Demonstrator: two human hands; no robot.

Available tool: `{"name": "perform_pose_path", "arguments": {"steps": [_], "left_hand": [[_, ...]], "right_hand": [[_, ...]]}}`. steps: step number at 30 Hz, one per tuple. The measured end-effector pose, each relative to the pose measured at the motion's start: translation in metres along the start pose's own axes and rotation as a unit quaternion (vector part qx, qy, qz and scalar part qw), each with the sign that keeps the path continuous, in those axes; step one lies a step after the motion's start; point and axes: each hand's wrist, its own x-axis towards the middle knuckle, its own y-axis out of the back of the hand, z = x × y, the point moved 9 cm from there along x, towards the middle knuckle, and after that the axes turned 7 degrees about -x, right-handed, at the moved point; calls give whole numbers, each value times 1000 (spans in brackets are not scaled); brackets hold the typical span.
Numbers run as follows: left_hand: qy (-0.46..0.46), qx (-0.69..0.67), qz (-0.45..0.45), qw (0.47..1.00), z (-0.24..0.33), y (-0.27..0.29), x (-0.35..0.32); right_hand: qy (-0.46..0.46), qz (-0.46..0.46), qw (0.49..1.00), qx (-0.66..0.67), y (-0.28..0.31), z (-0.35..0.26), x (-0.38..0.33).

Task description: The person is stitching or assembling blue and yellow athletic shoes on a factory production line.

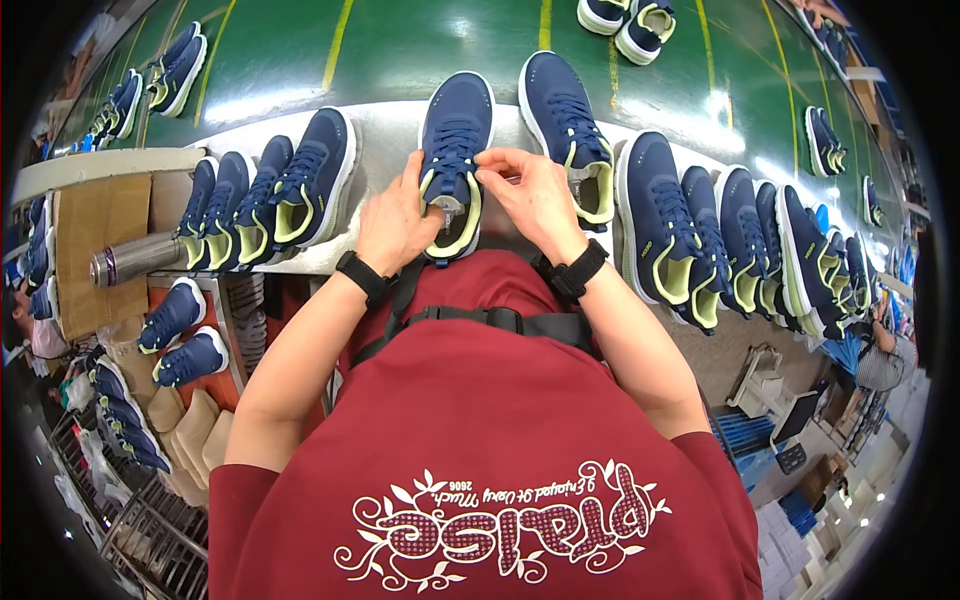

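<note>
I see left hand [403, 222] half-curled, gripping navy shoe [457, 100]; right hand [538, 200] nearly pinched beside laces [454, 146], hold unclear to me.

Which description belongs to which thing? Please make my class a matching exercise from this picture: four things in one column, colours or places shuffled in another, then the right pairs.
Column one
1. Shirt
2. Blue shoe
3. Left wristband
4. Wide surface at the top

Column two
A. black
B. green, marked with yellow lines
C. dark red
D. touched by the left hand and right hand

Right pairs: 1-C, 2-D, 3-A, 4-B
</note>
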Motion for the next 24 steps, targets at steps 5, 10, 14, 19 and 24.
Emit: {"name": "perform_pose_path", "arguments": {"steps": [5, 10, 14, 19, 24], "left_hand": [[-65, -64, 88, 992, -2, 7, -1], [-31, -59, 87, 994, -1, 14, 8], [7, -80, 79, 994, -7, 11, 6], [44, -60, 62, 995, -16, 12, 11], [34, -61, 65, 995, -22, 11, 5]], "right_hand": [[-2, -23, 999, -25, -5, -8, 5], [60, -21, 981, -185, -12, -29, 28], [23, -62, 987, -144, -15, -28, 26], [90, 5, 976, -200, 0, -53, 32], [62, -130, 967, -210, -5, -38, 15]]}}
